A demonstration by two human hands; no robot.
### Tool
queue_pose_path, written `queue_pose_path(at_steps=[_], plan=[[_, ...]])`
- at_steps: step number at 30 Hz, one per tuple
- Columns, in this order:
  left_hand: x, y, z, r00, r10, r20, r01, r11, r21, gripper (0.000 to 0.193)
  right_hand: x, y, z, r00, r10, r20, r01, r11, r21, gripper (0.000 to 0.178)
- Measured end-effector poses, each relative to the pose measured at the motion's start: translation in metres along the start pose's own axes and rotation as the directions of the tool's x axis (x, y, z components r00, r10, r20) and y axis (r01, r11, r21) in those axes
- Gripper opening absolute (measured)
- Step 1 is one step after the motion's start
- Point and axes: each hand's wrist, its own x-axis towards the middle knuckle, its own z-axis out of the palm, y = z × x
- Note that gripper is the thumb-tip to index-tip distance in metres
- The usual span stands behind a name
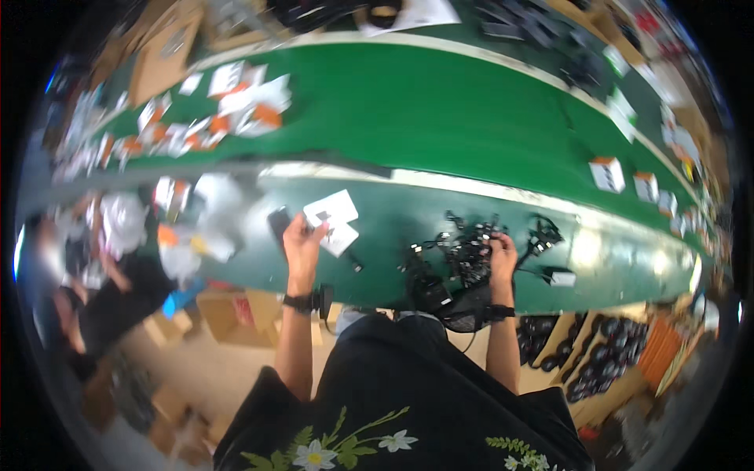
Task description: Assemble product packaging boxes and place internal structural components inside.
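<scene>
My left hand (pixel 301 239) is closed on the edge of a white folded card (pixel 334 207), whose two pale panels spread to the right of my fingers. It may be a small opened box; blur hides the kind. Just left of that hand lies a dark flat object (pixel 279 221). A short black piece with a plug-like end (pixel 356 264) rests on the bench to the right. My right hand (pixel 503 255) is at the right side of a tangled pile of black cables (pixel 465 255), its fingertips pinched on a cable there.
A green conveyor belt (pixel 440 102) runs beyond the bench (pixel 377 208), with white-and-orange boxes (pixel 224 122) at left and more boxes (pixel 606 174) at right. A white adapter-like block (pixel 562 278) lies right of the cables. Another person's arm (pixel 115 271) shows at left. Cardboard boxes (pixel 236 318) stand below.
</scene>
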Motion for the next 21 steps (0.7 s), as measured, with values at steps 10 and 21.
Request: queue_pose_path(at_steps=[10,21], plan=[[-0.251,-0.275,-0.248,0.348,-0.535,-0.770,0.118,0.840,-0.530,0.035,0.015,0.007,-0.030,0.917,-0.384,0.111,0.258,0.356,-0.898,0.083],[-0.194,-0.513,-0.410,0.172,-0.825,-0.538,0.010,0.548,-0.837,0.036,-0.117,-0.033,0.018,0.684,-0.709,0.174,0.587,0.393,-0.708,0.054]])
